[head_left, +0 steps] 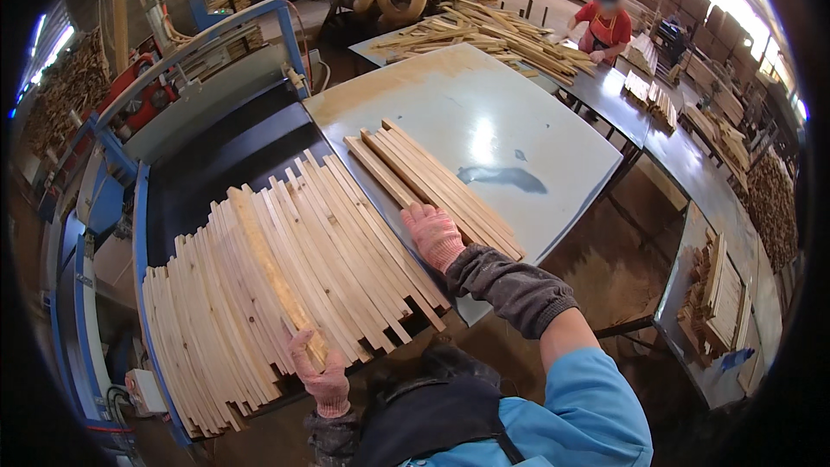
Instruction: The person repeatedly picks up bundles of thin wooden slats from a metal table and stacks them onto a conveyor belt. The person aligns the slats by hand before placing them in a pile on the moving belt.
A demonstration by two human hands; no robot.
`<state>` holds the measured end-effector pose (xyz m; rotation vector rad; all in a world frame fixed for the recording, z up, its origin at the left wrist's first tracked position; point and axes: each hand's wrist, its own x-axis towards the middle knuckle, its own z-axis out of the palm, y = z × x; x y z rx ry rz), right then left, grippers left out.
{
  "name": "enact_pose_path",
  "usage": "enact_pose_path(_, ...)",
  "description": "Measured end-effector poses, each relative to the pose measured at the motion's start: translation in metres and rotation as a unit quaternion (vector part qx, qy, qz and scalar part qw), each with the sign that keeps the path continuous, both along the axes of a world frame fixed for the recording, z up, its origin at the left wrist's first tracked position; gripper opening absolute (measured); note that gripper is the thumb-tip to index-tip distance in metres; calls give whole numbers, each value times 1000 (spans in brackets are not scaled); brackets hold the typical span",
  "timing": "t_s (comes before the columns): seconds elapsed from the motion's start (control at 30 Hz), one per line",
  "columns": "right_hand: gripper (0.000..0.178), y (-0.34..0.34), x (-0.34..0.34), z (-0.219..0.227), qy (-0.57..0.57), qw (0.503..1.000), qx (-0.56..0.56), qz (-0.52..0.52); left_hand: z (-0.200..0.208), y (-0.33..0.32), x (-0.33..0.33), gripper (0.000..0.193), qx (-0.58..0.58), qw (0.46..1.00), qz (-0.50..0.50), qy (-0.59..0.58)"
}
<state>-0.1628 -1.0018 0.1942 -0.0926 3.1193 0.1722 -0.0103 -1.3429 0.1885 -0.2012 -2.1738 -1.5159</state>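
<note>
My left hand (322, 377), in a pink knit glove, closes around the near end of a yellowish, rough-edged wooden strip (270, 261). That strip lies on top of a wide row of pale wooden strips (216, 311), set side by side with uneven near ends. To the right, my right hand (434, 233), gloved alike, is closed over the near part of a wooden strip (378, 169). This one lies at the left side of a small group of strips (450, 190) on a grey metal table (536, 138). My right fingertips are partly hidden.
A blue-framed machine (207, 35) with a dark bed borders the row at left and back. Beyond the table lies a loose heap of strips (493, 30). A person in red (603, 26) stands at a far bench (609, 91). More wood (722, 294) lies on the right-hand bench.
</note>
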Motion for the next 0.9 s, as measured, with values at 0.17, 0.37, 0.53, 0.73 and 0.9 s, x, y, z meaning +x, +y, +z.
enact_pose_path(0.17, 68, 2, -12, 29, 24, 993, -86, -75, -1, 9, 4, 50, 13, 999, -46, -22)
enact_pose_path(0.37, 62, -97, 31, 80, -8, 884, -458, -88, 30, 24, 0, 49, -42, 995, -93, 14)
enact_pose_path(0.53, 86, -141, 45, 0, -55, 782, -615, -84, 30, 41, -6, 98, -270, 951, -131, -73)
enact_pose_path(0.73, 93, -196, 38, 55, -88, 934, -346, -32, 53, -22, -2, 73, -172, 967, -164, -97)
enact_pose_path(0.9, 93, -192, 41, 71, -123, 943, -307, -36, -2, -231, -20, 72, -183, 958, 218, 43)
